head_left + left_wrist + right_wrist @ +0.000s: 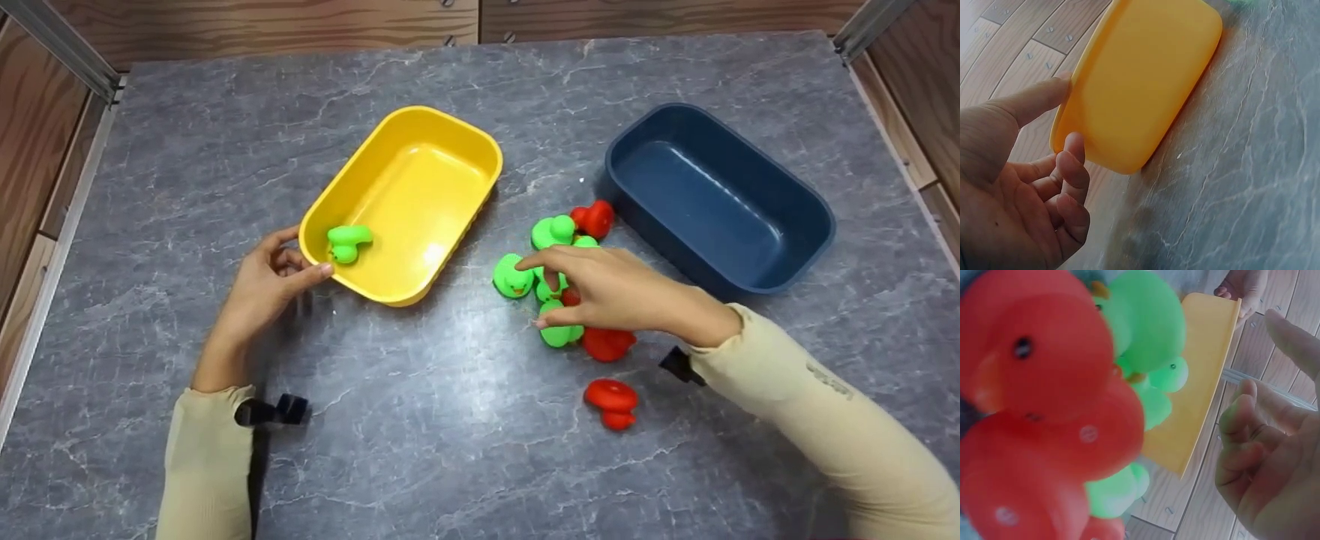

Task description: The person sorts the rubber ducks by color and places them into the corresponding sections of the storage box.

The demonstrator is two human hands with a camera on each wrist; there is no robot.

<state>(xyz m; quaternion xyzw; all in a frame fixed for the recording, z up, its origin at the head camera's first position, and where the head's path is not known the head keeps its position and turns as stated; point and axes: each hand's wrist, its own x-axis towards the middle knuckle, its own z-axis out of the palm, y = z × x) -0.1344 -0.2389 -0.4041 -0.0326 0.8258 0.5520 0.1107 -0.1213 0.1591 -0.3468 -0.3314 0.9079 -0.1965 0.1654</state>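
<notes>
My left hand (259,281) holds the near-left corner of a yellow plastic tub (420,202), thumb on the rim and fingers along the outer wall. One green rubber duck (349,244) lies inside that corner. To the right, my right hand (611,289) hovers over a cluster of green and red rubber ducks, thumb and forefinger spread apart with nothing between them. A green duck (513,276) sits just under the forefinger, and another green duck (556,330) is by the thumb. The hand partly hides the cluster. In the right wrist view, red ducks (1033,349) loom close beside the palm.
A dark blue tub (705,210) stands behind the right hand, with a red duck (598,218) near its left end. A single red duck (612,403) lies apart, nearer me. Wood-patterned panels (262,30) border the grey marbled table (405,435).
</notes>
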